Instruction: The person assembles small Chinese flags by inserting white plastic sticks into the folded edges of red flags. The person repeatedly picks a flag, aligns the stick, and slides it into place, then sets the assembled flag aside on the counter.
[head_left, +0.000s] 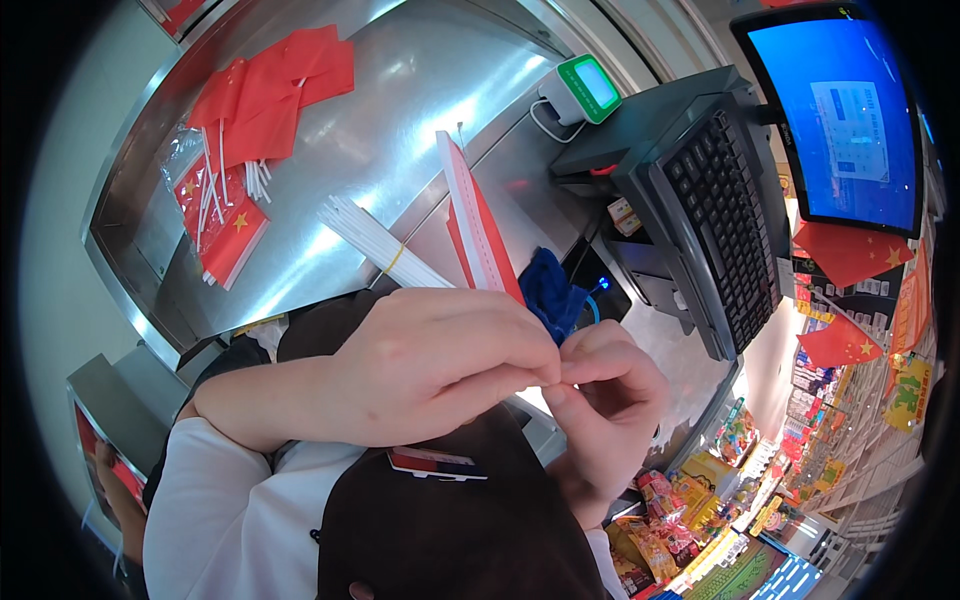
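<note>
My left hand (450, 365) reaches across my front, its thumb and fingertips pinched together. My right hand (612, 395) meets it at the fingertips, also in a pinch. Whatever lies between them is too small or hidden to make out. Just beyond my left hand is a bundle of white sticks (385, 243) held by a yellow rubber band. Beside it, a stack of red flags with white edges (478, 225) extends from behind my hands. Small red flags on white sticks (245, 110) lie at the far left on the metal counter (370, 110).
A blue cloth (552, 292) lies behind my right hand. Farther right are a black keyboard (725, 220) and a monitor (840, 110). A green-and-white device (588, 90) stands at the counter's back. Shelves of packaged goods (690, 500) fill the lower right. Another person's arm (122, 500) shows at left.
</note>
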